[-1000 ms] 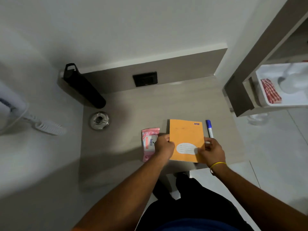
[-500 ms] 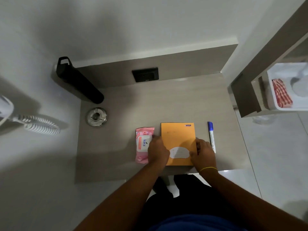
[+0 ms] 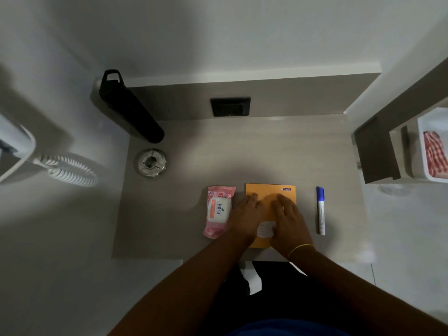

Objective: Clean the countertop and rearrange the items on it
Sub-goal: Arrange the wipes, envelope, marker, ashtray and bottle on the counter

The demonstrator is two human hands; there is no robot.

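Observation:
An orange notebook point(image 3: 271, 190) lies flat near the front edge of the grey countertop point(image 3: 242, 151). My left hand point(image 3: 244, 214) rests on its left side with fingers stretched forward. My right hand point(image 3: 289, 217) lies flat on its right half, a yellow band on the wrist. A pink pack of wet wipes point(image 3: 218, 210) lies just left of the notebook. A blue-capped white marker point(image 3: 320, 210) lies to the right, parallel to the notebook's edge.
A tall black bottle point(image 3: 129, 107) stands at the back left corner, with a round metal ashtray point(image 3: 150, 162) in front of it. A black socket plate point(image 3: 230, 106) is on the back panel. A white tray with a red checked cloth point(image 3: 435, 154) sits on a shelf at right.
Both hands have slid from the notebook's side edges onto its cover, fingers now flat. The notebook sits squared between the wipes and the marker.

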